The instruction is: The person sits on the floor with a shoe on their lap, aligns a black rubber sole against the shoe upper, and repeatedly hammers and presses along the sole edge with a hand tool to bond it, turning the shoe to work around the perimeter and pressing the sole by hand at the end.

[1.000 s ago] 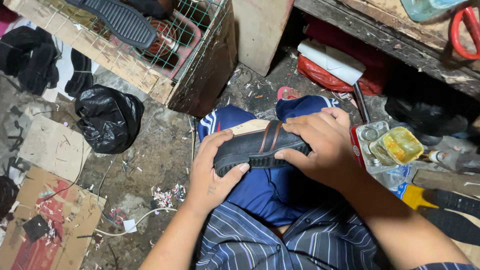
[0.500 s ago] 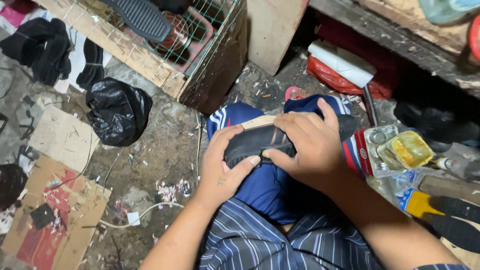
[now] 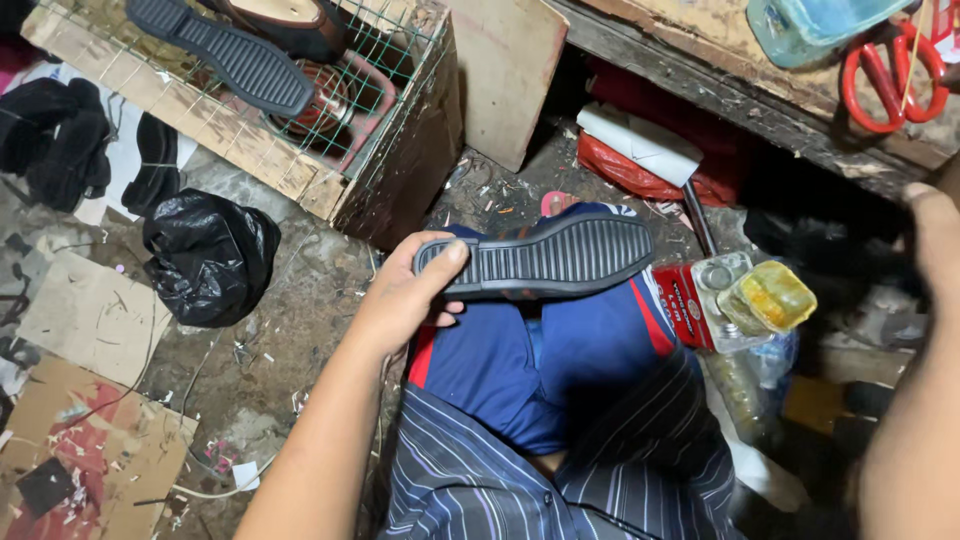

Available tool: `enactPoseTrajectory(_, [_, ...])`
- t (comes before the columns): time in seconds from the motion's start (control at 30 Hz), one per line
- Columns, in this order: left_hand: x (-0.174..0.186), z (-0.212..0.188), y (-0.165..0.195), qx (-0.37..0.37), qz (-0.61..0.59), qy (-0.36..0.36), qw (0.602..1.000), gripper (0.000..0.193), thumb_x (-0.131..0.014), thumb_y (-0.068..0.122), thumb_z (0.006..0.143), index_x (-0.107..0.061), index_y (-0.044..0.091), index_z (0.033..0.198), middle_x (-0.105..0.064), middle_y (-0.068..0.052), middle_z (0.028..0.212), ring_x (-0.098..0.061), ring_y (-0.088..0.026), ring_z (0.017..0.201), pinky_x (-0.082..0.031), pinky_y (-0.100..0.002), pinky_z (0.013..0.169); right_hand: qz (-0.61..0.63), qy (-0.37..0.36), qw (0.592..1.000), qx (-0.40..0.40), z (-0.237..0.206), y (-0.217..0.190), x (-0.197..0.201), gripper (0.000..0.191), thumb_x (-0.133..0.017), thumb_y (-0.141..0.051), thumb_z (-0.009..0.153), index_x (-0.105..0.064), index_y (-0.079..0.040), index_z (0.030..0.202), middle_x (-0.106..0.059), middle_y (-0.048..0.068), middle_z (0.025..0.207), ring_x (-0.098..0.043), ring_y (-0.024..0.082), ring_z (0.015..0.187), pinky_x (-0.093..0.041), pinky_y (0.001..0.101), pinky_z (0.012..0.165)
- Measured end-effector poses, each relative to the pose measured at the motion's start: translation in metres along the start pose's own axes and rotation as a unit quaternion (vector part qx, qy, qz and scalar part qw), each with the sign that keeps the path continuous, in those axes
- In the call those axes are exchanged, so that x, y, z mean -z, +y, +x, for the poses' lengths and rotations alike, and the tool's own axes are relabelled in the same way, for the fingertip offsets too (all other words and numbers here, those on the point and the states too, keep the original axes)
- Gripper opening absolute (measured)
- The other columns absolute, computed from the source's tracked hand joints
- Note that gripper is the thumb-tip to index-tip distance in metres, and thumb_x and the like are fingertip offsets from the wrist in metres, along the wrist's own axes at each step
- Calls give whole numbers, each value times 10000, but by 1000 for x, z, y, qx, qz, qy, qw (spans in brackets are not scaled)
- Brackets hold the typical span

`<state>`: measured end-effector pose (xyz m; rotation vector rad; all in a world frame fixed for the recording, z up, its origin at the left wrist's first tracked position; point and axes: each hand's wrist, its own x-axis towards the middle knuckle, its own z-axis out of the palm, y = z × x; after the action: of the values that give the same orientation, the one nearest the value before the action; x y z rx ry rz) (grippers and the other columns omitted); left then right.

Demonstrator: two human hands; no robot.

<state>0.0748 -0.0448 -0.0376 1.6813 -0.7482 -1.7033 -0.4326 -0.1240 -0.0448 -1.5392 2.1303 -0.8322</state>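
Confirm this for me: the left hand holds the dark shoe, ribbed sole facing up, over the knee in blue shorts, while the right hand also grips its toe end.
Not quite. In the head view the left hand alone holds the shoe, ribbed sole up, over the blue shorts. The right hand is off it, raised at the frame's right edge, near the wooden shelf.

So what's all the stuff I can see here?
shoe: one, black ribbed sole up, over the lap
crate: one, wood and green wire, top left, holding a second sole
bag: one, black, on the floor left
cardboard: several pieces, brown, lower left
scissors: one, red, on the shelf top right
jar: one, yellowish, right of the knee
left hand: fingers holding the shoe's heel end
right hand: raised at the right edge, off the shoe
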Motion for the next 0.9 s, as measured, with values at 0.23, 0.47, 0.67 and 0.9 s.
enactPoseTrajectory(0.23, [1, 14, -7, -72, -60, -43, 995, 377, -740, 308, 873, -681, 55, 1146, -678, -8, 859, -619, -104, 671, -528, -251, 564, 91, -32, 984, -153, 6, 4, 11, 247, -562, -364, 1029, -618, -123, 1022, -590, 26, 788, -513, 175, 623, -388, 341, 579])
enactPoseTrajectory(0.47, [5, 13, -16, -118, -74, -57, 989, 323, -733, 231, 877, -650, 48, 1129, -662, -4, 814, -601, -86, 660, -492, -254, 541, 253, -50, 966, -34, -82, -41, -1, 257, -668, -226, 910, -631, -86, 1122, -651, 57, 903, -591, 180, 714, -473, 322, 648])
enactPoseTrajectory(0.67, [-4, -1, -21, -129, -57, -17, 990, 352, -755, 227, 864, -661, 51, 1153, -655, -2, 814, -593, -80, 659, -492, -254, 552, 18, -101, 990, 102, -173, -77, -46, 394, -813, -180, 778, -673, -21, 1110, -688, 116, 953, -650, 238, 837, -524, 362, 744])
enactPoseTrajectory(0.9, [-4, -4, -34, -188, -70, -14, 980, 428, -769, 213, 865, -614, 38, 1224, -669, -4, 881, -603, -71, 729, -492, -244, 627, 72, -254, 943, 200, -199, -143, -41, 372, -766, -232, 817, -665, -21, 1107, -730, 100, 925, -691, 225, 854, -543, 345, 753])
